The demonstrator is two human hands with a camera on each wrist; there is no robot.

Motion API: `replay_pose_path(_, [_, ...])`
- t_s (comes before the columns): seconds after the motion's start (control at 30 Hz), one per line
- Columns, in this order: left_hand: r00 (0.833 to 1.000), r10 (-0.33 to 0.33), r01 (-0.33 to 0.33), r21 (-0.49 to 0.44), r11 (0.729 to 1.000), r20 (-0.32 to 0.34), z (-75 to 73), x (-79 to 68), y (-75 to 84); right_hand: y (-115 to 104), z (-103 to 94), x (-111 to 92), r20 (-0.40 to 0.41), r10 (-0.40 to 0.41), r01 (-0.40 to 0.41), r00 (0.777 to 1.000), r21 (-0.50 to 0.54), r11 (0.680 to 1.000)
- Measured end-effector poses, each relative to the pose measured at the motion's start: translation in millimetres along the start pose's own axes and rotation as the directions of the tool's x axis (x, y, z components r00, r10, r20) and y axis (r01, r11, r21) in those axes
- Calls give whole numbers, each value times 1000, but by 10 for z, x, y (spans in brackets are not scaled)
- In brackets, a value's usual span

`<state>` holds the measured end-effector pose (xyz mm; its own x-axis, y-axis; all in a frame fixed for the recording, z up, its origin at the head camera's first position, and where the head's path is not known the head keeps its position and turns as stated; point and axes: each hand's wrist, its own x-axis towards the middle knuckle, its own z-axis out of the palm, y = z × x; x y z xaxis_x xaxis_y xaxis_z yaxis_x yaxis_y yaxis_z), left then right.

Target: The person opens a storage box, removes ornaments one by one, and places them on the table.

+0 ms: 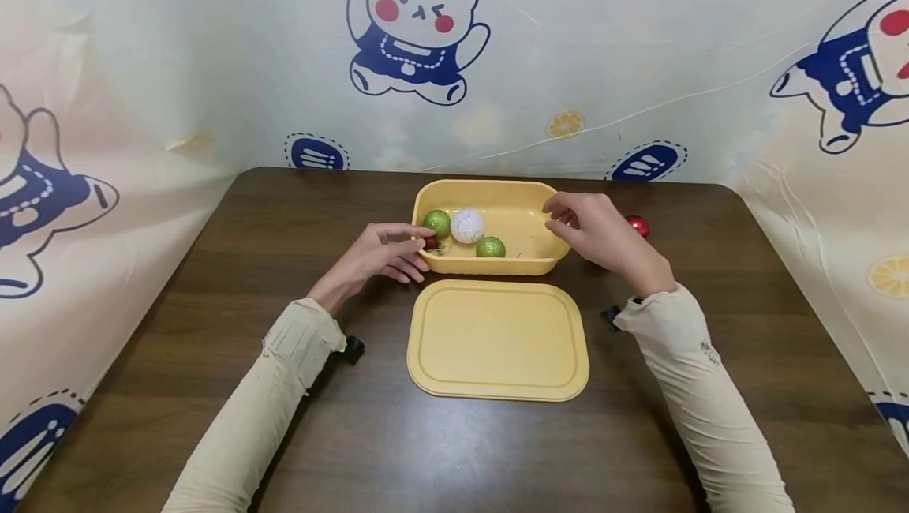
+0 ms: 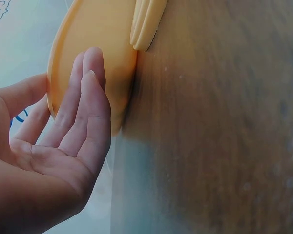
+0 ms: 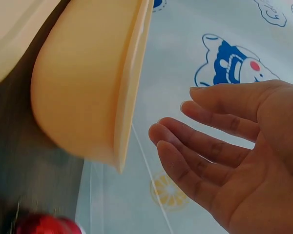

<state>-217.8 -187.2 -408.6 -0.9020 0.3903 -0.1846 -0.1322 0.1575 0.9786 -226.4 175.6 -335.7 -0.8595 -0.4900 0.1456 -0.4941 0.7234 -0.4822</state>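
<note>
In the head view a yellow box (image 1: 540,241) holds two green glitter balls (image 1: 491,247), a white speckled ball (image 1: 468,226) and a dark red ball (image 1: 431,243). My left hand (image 1: 379,254) reaches over the left rim, thumb and index finger pinching the red ball, which their tips partly cover. Its other fingers (image 2: 90,107) extend along the outside wall in the left wrist view. Above the box's right end is my right hand (image 1: 592,225), its fingers (image 3: 185,165) loosely bent with nothing between them and apart from the box in the right wrist view.
The flat yellow lid (image 1: 497,339) lies on the dark wooden table (image 1: 341,434), in front of the box. Another red ball (image 1: 637,225) sits beyond my right hand, partly hidden by it. A printed cloth (image 1: 568,39) hangs around the table's back and sides.
</note>
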Motion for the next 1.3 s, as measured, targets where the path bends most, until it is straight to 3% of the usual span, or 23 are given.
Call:
replay_pose_path(0.2, [1000,-4,4,5,1000,-8,7,-10,6,-111,111,135,43,7,-9,999,35,999])
replay_pose_path(0.57, [1000,-2,2,19,1000,-9,18,16,43,-218,265,295,71,-55,51,996,61,997])
replay_pose_path(0.83, [1000,-9,9,10,1000,-8,4,-13,11,-170,474,368,108,-72,65,992,71,995])
replay_pose_path(1.03, [1000,-16,16,3,1000,-5,1,-26,-13,-132,637,397,155,-44,32,987,77,996])
replay_pose_path(1.3, [1000,-12,12,5,1000,-7,11,-4,5,-77,692,418,217,-12,-5,976,77,997])
